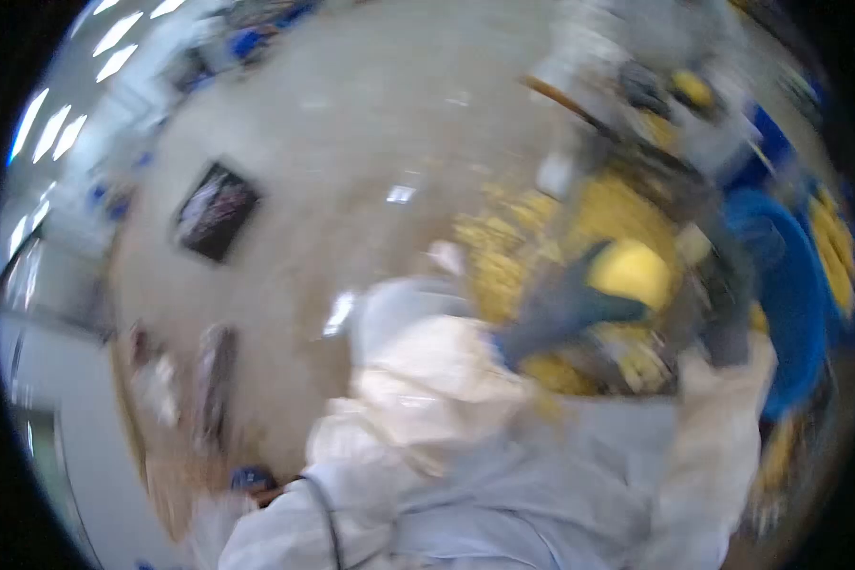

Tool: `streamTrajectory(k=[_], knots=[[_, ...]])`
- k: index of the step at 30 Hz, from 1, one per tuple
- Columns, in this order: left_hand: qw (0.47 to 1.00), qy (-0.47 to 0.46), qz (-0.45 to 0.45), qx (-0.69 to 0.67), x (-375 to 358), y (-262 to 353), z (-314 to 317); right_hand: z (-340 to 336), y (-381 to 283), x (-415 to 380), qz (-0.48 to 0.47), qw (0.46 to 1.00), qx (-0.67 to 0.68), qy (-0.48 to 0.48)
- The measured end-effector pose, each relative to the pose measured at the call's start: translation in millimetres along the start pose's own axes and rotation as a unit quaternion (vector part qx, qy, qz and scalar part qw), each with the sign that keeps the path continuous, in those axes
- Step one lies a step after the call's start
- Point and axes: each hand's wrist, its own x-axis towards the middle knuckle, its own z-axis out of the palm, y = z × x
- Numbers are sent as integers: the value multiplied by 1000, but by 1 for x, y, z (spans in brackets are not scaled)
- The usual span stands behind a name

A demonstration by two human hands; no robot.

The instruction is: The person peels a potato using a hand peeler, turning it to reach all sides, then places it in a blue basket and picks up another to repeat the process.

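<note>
My left hand (pixel 565 309), in a dark blue-grey glove, is closed around a smooth, round yellow lump (pixel 630 274). The lump looks like a peeled fruit, but blur hides its exact kind. Below and beside it lies a heap of yellow pieces (pixel 494 252). My right hand (pixel 727 309), in a dark grey glove, is to the right of the lump, close to the rim of a blue tub (pixel 798 294). Motion smears its fingers, and I cannot see whether it holds anything. White sleeves cover both my arms.
Across from me is a person in white (pixel 674 47), near a brown stick-like handle (pixel 551 95). A black crate (pixel 217 211) stands on the wet floor to the left. More yellow pieces (pixel 831 242) lie beyond the tub. Blurred bundles (pixel 214 389) are at lower left.
</note>
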Motion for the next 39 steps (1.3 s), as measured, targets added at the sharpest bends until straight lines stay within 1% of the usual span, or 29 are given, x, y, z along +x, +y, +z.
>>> streamTrajectory(k=[1, 2, 3, 4, 5, 6, 7, 9, 10, 11, 13, 15, 16, 17, 19, 21, 23, 24, 25, 27, 29, 31, 33, 36, 39], knots=[[995, -4, 37, -93, -2, 5, 2, -2, 4, 0, -36, 999, -20, -10], [998, 8, 34, 50, -9, 29, -5, -3, 8, -1, -55, 998, -28, -19], [997, 18, 58, -38, -4, 13, 1, 2, 13, -1, -63, 998, -19, -24], [997, -20, 57, -41, -3, 8, 1, 0, 19, -4, 3, 997, 67, -33], [997, -23, 66, -28, -5, 12, 0, 0, 25, -6, 70, 984, 158, -31], [997, -23, 62, -42, -7, 15, -1, 1, 31, -9, 135, 961, 243, -17], [996, -27, 58, -60, -7, 14, 1, -1, 40, -8, 172, 955, 240, -26], [993, -43, 53, -100, -7, 16, 0, 1, 24, 5, 305, 881, 362, -12], [992, -42, 60, -101, -6, 17, -3, 6, 20, 8, 203, 943, 262, -3], [992, -40, 62, -102, -5, 15, -3, 11, 20, 4, 100, 982, 157, 5], [992, -39, 66, -104, -3, 11, -2, 11, 23, 0, 18, 999, 23, -17], [991, -38, 69, -104, -3, 11, -4, 7, 29, 2, 63, 995, -25, -78], [992, -31, 65, -105, -4, 11, -4, 8, 33, 2, 136, 984, 94, -68], [992, -25, 61, -107, -5, 13, -4, 10, 33, 4, 206, 954, 211, -57], [991, -28, 59, -119, -5, 10, -2, 9, 33, 4, 270, 899, 341, -44], [988, -43, 65, -131, -1, 5, -3, 8, 27, 0, 263, 885, 383, -38], [989, -38, 42, -140, -2, 3, -1, 3, 10, 0, 219, 924, 311, -46], [989, -37, 32, -142, -2, 4, -1, 3, 6, -1, 201, 935, 290, -46], [990, -39, 42, -130, -2, 2, -1, 2, 2, -1, 184, 944, 268, -46], [992, -42, 65, -102, 3, -4, -1, 5, -1, -1, 163, 952, 256, -42], [989, -31, 70, -129, 4, -8, 4, -1, 13, 2, 185, 942, 271, -71], [987, -27, 70, -141, 5, -10, 5, -4, 23, -1, 134, 964, 214, -82], [988, -29, 66, -138, 5, -10, 4, -2, 19, -4, 6, 994, 82, -74], [988, -28, 54, -144, 6, -11, 5, 5, 19, -2, 97, 973, 207, -36], [989, -27, 47, -136, 4, -9, 4, -1, 27, -1, 156, 957, 233, -77]])
